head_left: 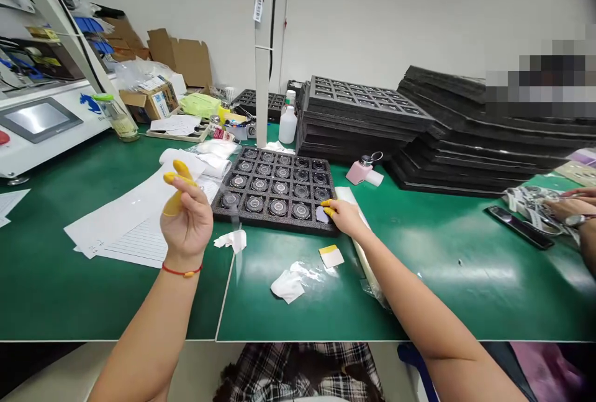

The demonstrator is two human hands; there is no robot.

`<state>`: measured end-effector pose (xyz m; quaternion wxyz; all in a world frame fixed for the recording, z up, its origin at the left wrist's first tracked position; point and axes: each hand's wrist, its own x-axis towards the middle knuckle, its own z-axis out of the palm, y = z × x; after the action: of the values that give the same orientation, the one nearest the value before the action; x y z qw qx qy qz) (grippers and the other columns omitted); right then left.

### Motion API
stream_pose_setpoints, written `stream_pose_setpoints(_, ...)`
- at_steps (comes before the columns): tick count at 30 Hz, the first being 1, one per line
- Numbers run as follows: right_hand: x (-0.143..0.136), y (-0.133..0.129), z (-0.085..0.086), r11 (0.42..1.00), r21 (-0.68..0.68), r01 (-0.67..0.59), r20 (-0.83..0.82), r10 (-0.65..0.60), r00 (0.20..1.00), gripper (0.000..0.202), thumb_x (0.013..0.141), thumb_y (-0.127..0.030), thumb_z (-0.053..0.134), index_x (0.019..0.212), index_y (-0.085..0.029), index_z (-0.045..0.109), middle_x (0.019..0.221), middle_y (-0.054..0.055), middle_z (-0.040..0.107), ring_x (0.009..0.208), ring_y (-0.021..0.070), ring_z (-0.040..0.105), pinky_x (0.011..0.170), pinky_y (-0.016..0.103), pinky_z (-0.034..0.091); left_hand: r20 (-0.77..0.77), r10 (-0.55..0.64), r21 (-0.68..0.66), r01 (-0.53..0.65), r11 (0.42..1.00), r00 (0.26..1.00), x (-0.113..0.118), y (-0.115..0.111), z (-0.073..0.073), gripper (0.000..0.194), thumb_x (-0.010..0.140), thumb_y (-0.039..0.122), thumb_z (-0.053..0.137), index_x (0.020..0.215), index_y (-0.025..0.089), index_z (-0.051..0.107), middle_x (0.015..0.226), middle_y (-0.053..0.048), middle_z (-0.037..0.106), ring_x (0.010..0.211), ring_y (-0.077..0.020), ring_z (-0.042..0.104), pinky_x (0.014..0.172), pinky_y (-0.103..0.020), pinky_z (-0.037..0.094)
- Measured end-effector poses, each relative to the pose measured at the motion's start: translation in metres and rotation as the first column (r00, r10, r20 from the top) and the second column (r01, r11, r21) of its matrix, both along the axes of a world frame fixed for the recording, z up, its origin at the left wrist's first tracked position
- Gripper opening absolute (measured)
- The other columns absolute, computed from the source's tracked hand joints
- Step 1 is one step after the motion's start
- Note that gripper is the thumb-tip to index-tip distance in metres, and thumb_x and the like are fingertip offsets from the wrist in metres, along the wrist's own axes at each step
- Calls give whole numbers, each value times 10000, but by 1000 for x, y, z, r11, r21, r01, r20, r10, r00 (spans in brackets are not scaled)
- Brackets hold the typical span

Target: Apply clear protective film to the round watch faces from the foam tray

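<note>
Head view: the pale piece (321, 215) lies in the black tray (279, 223), just left of the right hand (345, 218), fingertips near together; the raised left hand (187, 219), fingers bent, is farther. Whether either pinches, I cannot tell.

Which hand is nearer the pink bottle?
Right. The right hand is just this side of the pink bottle, at the black tray's near right corner; the left hand is raised well to the bottle's left.

Smooth, glossy tabletop (503, 290); rough, matt, foam-like tray (270, 223) (its round pieces (278, 206) look shiny); matt paper tissue (287, 286).
</note>
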<state>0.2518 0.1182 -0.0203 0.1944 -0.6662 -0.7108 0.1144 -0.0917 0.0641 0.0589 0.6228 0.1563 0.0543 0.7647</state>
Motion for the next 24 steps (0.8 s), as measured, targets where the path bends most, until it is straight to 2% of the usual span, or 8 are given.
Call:
stream_pose_setpoints(4, -20, -9, 7, 996, 83, -42, 169, 28, 985, 193, 847, -201, 575, 968, -179, 725, 1248, 160, 540, 1247, 347, 376, 1036, 524, 237, -210, -193, -37, 189, 981, 958, 10, -4, -7, 353, 889, 84, 502, 1151, 304, 589, 839, 90, 734, 789, -4, 688, 664, -9, 496)
stream_pose_setpoints(6, -34, -9, 5, 992, 99, -75, 200, 55, 978, 207, 864, -295, 591, 997, -190, 710, 1274, 141, 524, 1253, 312, 371, 1039, 476, 264, -410, -370, -102, 361, 927, 834, 25, -7, -13, 369, 813, 86, 629, 1143, 248, 593, 868, 33, 740, 801, -94, 710, 696, -132, 561)
stream_pose_setpoints(8, -49, -5, -1, 990, 107, -91, 213, 66, 975, 254, 861, -368, 600, 986, -168, 695, 1279, 144, 521, 1261, 303, 364, 1029, 451, 292, -570, -510, -224, 475, 851, 644, 44, -11, -22, 420, 770, 102, 695, 1162, 193, 572, 928, -39, 739, 844, -176, 717, 754, -256, 585)
stream_pose_setpoints(10, -61, -1, -7, 989, 121, -81, 214, 53, 975, 283, 828, -373, 636, 957, -124, 674, 1266, 173, 525, 1282, 328, 339, 1027, 462, 295, -655, -581, -372, 463, 805, 484, 63, -12, -32, 393, 789, 120, 686, 1159, 150, 557, 974, -93, 729, 888, -202, 710, 827, -320, 567)
stream_pose_setpoints(12, -69, 0, -10, 988, 143, -50, 196, 21, 980, 300, 789, -346, 673, 959, -100, 644, 1198, 188, 558, 1237, 339, 389, 987, 465, 337, -710, -577, -462, 353, 814, 403, 78, -13, -43, 339, 821, 101, 637, 1147, 131, 548, 993, -109, 718, 922, -186, 695, 909, -350, 527)
stream_pose_setpoints(15, -74, -11, -4, 980, 192, -52, 162, 21, 987, 182, 787, -243, 645, 935, -142, 615, 991, 101, 628, 1029, 260, 529, 944, 432, 377, -761, -544, -482, 253, 839, 353, 90, -13, -56, 328, 846, 107, 595, 1166, 120, 523, 1021, -120, 699, 971, -185, 667, 986, -406, 470)
stream_pose_setpoints(19, -83, -46, 12, 942, 306, -138, 161, 91, 983, 117, 797, -140, 572, 884, -208, 610, 861, 29, 615, 980, 217, 518, 1072, 465, 227, -758, -532, -438, 310, 844, 377, 95, -19, -66, 438, 848, 280, 630, 1237, 160, 468, 1115, -115, 655, 1022, -205, 635, 989, -423, 459)
stream_pose_setpoints(24, -91, -80, 17, 749, 531, -396, 132, 389, 912, 65, 826, -279, 613, 829, -215, 609, 837, 28, 604, 967, 223, 511, 1083, 503, 179, -762, -517, -426, 300, 854, 389, 97, -28, -71, 473, 849, 509, 563, 1197, 194, 503, 1217, -97, 575, 1080, -230, 574, 891, -369, 512)
